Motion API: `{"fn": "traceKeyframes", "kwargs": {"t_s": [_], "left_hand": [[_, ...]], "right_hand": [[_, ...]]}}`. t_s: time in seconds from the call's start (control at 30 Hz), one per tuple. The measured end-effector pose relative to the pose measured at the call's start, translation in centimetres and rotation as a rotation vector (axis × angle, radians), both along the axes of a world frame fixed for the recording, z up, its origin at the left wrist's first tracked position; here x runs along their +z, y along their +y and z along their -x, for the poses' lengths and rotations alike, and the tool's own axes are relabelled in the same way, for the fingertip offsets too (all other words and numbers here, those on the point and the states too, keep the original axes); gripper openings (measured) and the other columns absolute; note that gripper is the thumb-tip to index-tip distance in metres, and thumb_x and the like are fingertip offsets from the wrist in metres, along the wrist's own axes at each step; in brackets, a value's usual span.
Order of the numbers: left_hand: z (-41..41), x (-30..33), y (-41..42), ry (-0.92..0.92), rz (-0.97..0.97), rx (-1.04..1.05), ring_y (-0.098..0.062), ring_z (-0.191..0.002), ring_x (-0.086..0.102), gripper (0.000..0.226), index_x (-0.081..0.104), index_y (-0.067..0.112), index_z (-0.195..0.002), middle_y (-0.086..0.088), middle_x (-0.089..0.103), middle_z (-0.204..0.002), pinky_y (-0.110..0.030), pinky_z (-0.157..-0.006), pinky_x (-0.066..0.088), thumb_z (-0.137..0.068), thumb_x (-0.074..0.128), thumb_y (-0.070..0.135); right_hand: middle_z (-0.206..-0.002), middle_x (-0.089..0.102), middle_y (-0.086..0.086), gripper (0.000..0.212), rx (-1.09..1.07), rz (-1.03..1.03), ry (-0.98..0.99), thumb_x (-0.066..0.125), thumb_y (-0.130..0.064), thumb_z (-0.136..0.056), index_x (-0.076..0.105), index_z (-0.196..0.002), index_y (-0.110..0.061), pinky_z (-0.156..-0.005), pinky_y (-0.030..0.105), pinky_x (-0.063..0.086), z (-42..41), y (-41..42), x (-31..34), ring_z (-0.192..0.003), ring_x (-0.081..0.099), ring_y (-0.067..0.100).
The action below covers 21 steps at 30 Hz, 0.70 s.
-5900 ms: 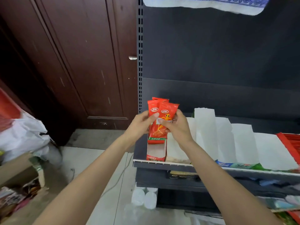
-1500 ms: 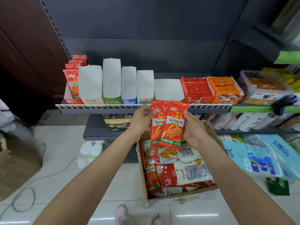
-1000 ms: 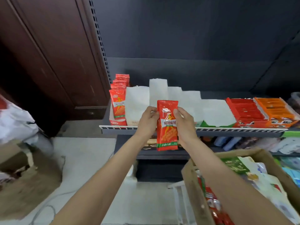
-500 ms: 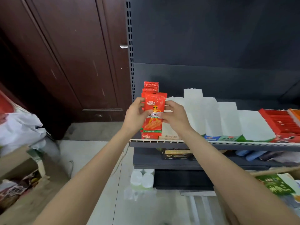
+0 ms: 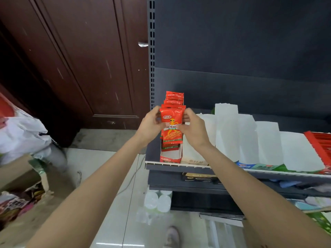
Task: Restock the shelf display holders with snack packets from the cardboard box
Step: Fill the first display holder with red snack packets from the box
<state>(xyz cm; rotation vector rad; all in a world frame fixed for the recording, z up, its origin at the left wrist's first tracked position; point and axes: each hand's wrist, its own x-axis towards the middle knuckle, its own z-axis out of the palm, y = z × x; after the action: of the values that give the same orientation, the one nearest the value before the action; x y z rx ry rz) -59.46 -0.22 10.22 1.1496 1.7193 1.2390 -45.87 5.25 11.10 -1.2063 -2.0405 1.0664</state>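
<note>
The left hand (image 5: 149,125) grips the left edge of a red snack packet (image 5: 172,127), fingers curled onto it. The packet stands upright between both hands, directly above the red-and-white display holder (image 5: 170,156) at the left end of the shelf (image 5: 179,166). Behind the fingers, further red packets (image 5: 174,97) stand in the same holder. The right hand (image 5: 194,130) pinches the packet's right edge, thumb on the front. Right of those fingers, white holders (image 5: 247,138) stand in a row along the shelf.
</note>
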Motion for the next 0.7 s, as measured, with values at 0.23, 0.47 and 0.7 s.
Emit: {"fn": "traceKeyframes", "kwargs": {"t_s": [0.23, 0.47, 0.7], "left_hand": [[0.1, -0.1, 0.8, 0.027, 0.031, -0.048, -0.015, -0.111, 0.058, 0.04, 0.047, 0.02, -0.122, 0.002, 0.06, -0.119, -0.043, -0.092, 0.052, -0.087, 0.065, 0.009], [0.3, -0.3, 1.3, 0.247, 0.089, 0.011, -0.017, -0.113, 0.058, 0.047, 0.049, 0.013, -0.128, -0.003, 0.061, -0.124, -0.027, -0.094, 0.043, -0.085, 0.068, 0.013], [-0.2, -1.0, 1.0, 0.59, -0.033, -0.047, -0.019, -0.111, 0.056, 0.045, 0.046, 0.019, -0.126, -0.003, 0.054, -0.124, -0.029, -0.089, 0.049, -0.086, 0.065, 0.008]], "right_hand": [[-0.128, 0.056, -0.002, 0.062, 0.035, -0.064, -0.054, 0.069, -0.022, -0.084, 0.035, -0.136, -0.022, -0.09, 0.026, 0.047, -0.3, 0.7, -0.1, -0.111, 0.057, 0.012], [-0.137, 0.048, -0.001, 0.063, 0.116, -0.159, -0.201, 0.066, -0.025, -0.087, 0.031, -0.139, -0.026, -0.102, 0.042, 0.046, 0.4, 0.8, -1.5, -0.123, 0.052, 0.019], [-0.133, 0.049, 0.005, 0.055, 0.084, -0.392, -0.455, 0.067, -0.028, -0.086, 0.04, -0.132, -0.017, -0.101, 0.034, 0.042, 1.2, 1.2, -2.1, -0.12, 0.05, 0.02]]}}
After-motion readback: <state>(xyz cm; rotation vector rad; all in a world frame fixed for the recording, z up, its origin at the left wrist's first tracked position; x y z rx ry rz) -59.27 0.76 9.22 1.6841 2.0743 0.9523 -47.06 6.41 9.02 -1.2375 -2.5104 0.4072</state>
